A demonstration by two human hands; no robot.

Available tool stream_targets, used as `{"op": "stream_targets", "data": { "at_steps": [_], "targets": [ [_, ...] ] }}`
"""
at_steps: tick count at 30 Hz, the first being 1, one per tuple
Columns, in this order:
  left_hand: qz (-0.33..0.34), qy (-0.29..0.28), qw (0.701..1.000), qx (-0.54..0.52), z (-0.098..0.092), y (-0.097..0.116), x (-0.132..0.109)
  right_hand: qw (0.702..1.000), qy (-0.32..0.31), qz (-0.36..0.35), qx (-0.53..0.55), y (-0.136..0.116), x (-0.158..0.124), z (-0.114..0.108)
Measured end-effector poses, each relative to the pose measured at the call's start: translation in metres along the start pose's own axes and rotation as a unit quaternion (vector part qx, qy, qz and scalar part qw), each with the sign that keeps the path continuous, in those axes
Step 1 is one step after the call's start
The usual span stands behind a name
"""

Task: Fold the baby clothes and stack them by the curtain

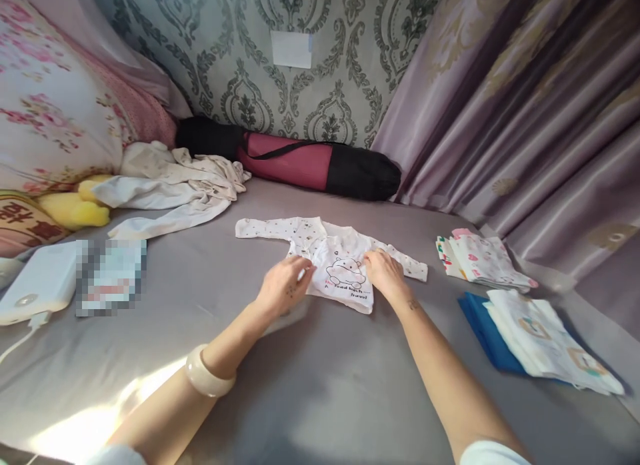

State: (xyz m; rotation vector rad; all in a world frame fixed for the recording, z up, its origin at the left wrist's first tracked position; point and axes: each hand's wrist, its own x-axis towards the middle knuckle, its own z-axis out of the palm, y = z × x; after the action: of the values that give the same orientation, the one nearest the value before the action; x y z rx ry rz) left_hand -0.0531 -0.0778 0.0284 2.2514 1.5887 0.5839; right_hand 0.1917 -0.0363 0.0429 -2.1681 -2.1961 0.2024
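A small white baby top (336, 257) with a printed cartoon animal lies flat on the grey bed sheet (310, 378), sleeves spread to both sides. My left hand (283, 285) rests on its left edge, fingers curled and pinching the fabric. My right hand (384, 273) presses on its right side near the sleeve, fingers bent onto the cloth. A pale bangle (207, 375) circles my left wrist.
Folded baby clothes (480, 260) and a second folded stack on a blue cloth (545, 342) lie at the right. A crumpled white garment heap (170, 185), a yellow plush toy (75, 208) and a white device (37, 285) sit at the left. A red-black bag (300, 160) lies against the wall.
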Motion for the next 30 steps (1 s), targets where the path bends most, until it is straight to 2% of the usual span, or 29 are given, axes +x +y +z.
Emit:
{"op": "stream_targets", "data": {
  "at_steps": [2, 5, 8, 11, 15, 24, 27, 30],
  "targets": [
    [-0.085, 0.026, 0.994, 0.057, -0.008, -0.012, 0.001, 0.999, 0.011, -0.025, 0.026, -0.016, 0.008, 0.000],
    [-0.146, -0.002, 0.984, 0.106, -0.014, -0.029, -0.001, 0.991, -0.003, -0.106, 0.083, -0.045, 0.019, 0.005],
    [-0.162, -0.040, 0.982, 0.092, -0.017, -0.039, -0.003, 0.977, -0.010, -0.187, 0.103, -0.070, 0.030, 0.012],
    [-0.157, -0.077, 0.983, 0.050, -0.022, -0.040, -0.002, 0.970, -0.048, -0.227, 0.069, -0.083, 0.038, 0.016],
    [-0.144, -0.110, 0.983, -0.009, -0.024, -0.039, 0.001, 0.971, -0.082, -0.222, 0.014, -0.088, 0.043, 0.016],
    [-0.173, -0.073, 0.980, -0.060, -0.019, -0.034, -0.001, 0.971, -0.119, -0.208, -0.016, -0.095, 0.036, 0.005],
    [-0.201, -0.068, 0.970, -0.121, -0.022, -0.033, -0.002, 0.972, -0.124, -0.201, -0.020, -0.096, 0.035, 0.005],
    [-0.237, -0.063, 0.942, -0.229, -0.022, -0.035, -0.001, 0.973, -0.119, -0.198, -0.021, -0.097, 0.035, 0.005]
  ]
}}
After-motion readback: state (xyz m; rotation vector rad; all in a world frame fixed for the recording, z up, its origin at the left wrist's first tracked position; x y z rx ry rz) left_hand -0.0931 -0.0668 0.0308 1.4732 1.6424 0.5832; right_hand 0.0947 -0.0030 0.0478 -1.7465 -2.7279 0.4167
